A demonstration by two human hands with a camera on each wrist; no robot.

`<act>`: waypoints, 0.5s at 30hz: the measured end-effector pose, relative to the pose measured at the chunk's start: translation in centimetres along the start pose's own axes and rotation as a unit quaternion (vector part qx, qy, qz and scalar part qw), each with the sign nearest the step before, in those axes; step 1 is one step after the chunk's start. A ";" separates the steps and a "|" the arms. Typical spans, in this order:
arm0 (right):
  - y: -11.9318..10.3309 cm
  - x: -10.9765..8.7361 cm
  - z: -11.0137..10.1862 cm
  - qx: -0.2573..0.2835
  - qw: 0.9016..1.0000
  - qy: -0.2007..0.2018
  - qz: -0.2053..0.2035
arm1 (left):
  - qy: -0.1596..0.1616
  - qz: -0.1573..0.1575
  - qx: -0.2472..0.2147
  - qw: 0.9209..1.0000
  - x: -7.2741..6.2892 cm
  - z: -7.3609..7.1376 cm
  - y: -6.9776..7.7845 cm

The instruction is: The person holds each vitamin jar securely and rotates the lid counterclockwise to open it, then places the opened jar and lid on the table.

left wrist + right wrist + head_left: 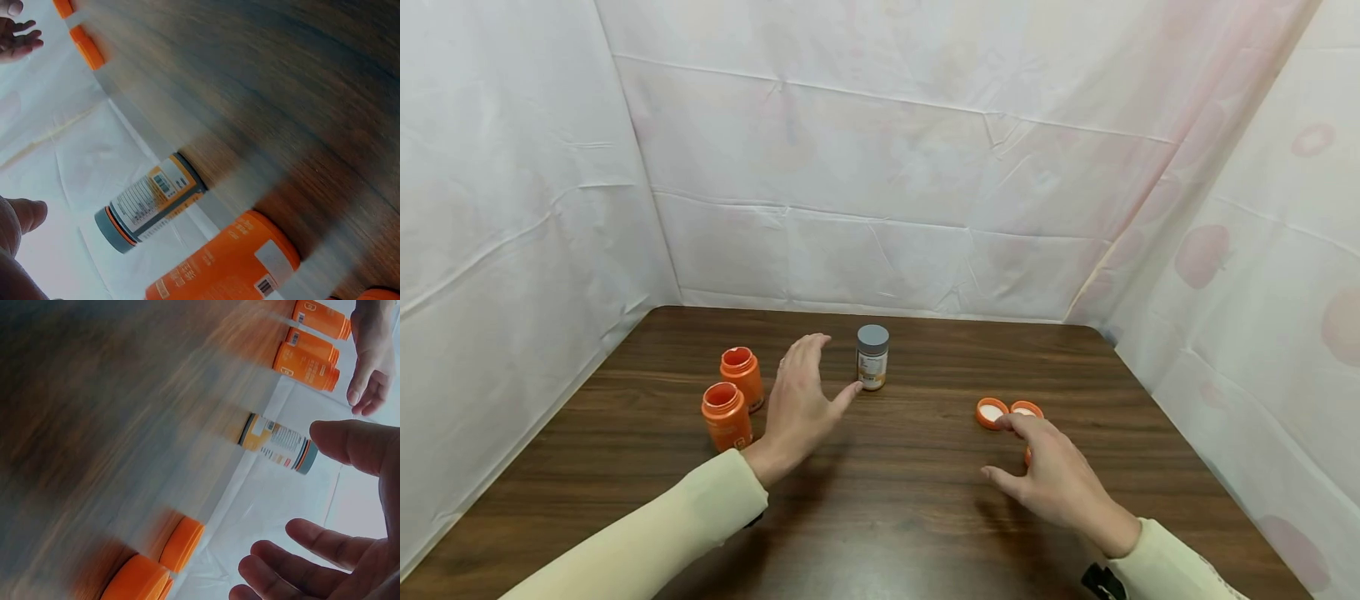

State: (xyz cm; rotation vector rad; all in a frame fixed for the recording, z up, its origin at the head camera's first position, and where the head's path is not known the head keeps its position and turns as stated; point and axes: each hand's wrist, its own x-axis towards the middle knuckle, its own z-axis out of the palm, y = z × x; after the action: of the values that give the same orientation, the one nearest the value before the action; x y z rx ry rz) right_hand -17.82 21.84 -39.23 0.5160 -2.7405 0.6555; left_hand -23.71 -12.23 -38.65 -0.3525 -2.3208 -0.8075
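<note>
My left hand (pixel 801 404) hovers above the table with thumb and fingers spread, holding nothing. Just beyond its thumb stands a capped bottle with a grey lid (pixel 872 339) and a white and yellow label (pixel 153 197). Two uncapped orange bottles (pixel 727 417) are upright to the left of this hand; the right wrist view shows a third orange bottle (pixel 322 317). At the right, my right hand (pixel 1056 475) is held over the table, fingers apart and nothing between them. Orange caps (pixel 992 413) lie by its fingertips, one partly hidden behind the hand.
A dark wood-grain table (pixel 880 517) carries everything. White sheeting (pixel 880 167) hangs along its back and both sides, with faded red prints on the right side.
</note>
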 end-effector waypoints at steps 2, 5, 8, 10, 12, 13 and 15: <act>-0.1 0.0 0.2 0.000 1.000 0.004 -0.006 | 0.002 0.008 0.001 1.000 -0.2 0.1 0.2; -0.3 0.0 0.5 -0.002 1.000 0.005 -0.012 | 0.002 0.020 -0.002 1.000 -0.4 0.4 0.5; -0.6 -0.1 0.7 -0.005 1.000 0.003 -0.011 | -0.005 0.024 -0.006 1.000 -0.8 0.6 0.9; -0.7 -0.1 0.8 -0.006 1.000 0.002 -0.010 | -0.011 0.026 -0.007 1.000 -1.0 0.8 1.1; -0.8 -0.1 1.0 -0.006 1.000 0.003 -0.011 | -0.017 0.025 -0.007 1.000 -1.2 1.0 1.3; -0.9 -0.1 1.1 -0.006 1.000 0.004 -0.012 | -0.019 0.025 -0.007 0.999 -1.4 1.1 1.3; -1.0 -0.1 1.2 -0.003 1.000 0.005 -0.016 | -0.022 0.025 -0.009 0.999 -1.6 1.5 1.4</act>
State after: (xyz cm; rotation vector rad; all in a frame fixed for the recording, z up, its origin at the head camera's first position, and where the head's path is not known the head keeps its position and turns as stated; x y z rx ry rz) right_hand -17.55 20.49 -39.88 0.5529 -2.7176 0.6394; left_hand -22.63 -10.29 -39.94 -0.4376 -2.3373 -0.8035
